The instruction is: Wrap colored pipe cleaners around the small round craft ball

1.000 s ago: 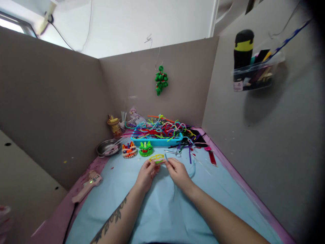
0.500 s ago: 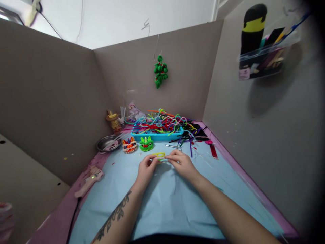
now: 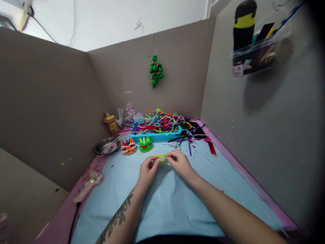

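Between my two hands, low over the blue sheet (image 3: 162,200), is a small yellow and green pipe-cleaner piece (image 3: 162,156). My left hand (image 3: 148,169) pinches its left side with thumb and fingers. Closed on the right side is my right hand (image 3: 180,165), its fingertips partly hiding the piece. Just beyond the hands lie scissors (image 3: 170,145). Two finished-looking pipe-cleaner animal heads, one orange and white (image 3: 128,148) and one green (image 3: 145,145), sit side by side ahead of my left hand.
A blue tray (image 3: 154,137) heaped with coloured pipe cleaners stands at the back. To the left are a metal bowl (image 3: 98,149) and a corded glue gun (image 3: 87,189). Grey partitions enclose the desk. A green ornament (image 3: 155,72) hangs behind; a clear box (image 3: 264,69) is on the right wall.
Both hands stay around the piece, which has turned slightly, and the fingers have shifted a little on it. The whole view has moved slightly, with the surroundings shifting left.
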### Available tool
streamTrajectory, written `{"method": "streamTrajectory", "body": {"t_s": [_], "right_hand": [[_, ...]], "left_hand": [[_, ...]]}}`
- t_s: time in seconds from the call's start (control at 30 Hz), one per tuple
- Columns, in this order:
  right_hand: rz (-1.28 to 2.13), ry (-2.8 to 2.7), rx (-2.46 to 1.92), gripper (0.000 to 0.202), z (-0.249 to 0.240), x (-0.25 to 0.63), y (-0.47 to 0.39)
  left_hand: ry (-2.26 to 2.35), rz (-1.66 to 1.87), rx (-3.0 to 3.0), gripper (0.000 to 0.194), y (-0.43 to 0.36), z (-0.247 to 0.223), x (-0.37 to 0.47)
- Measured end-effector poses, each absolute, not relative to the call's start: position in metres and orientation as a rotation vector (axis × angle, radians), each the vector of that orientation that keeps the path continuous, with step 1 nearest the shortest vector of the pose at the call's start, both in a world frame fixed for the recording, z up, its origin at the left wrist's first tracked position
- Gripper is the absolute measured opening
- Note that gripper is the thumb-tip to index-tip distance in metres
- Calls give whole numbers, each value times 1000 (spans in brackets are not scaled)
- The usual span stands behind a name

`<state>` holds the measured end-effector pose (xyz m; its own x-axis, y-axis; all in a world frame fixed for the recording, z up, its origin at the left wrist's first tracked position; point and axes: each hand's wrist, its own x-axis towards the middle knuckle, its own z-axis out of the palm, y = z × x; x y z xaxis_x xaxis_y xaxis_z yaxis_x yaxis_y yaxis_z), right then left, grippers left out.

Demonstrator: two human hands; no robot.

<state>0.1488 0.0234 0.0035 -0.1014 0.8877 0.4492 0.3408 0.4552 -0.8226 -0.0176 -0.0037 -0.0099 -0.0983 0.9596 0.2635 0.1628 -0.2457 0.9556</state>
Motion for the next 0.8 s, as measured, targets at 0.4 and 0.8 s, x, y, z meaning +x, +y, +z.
{"method": "streamTrajectory", "body": {"t_s": [0.4,0.8], "right_hand": [[791,-1617,-1048,15,6,149,24],[813,-1605,-1054,13,4,144,22]], "left_hand": [[1289,1420,1467,24,-5,-7,-16],[1354,1395,1660,18,-9,4,-14]]}}
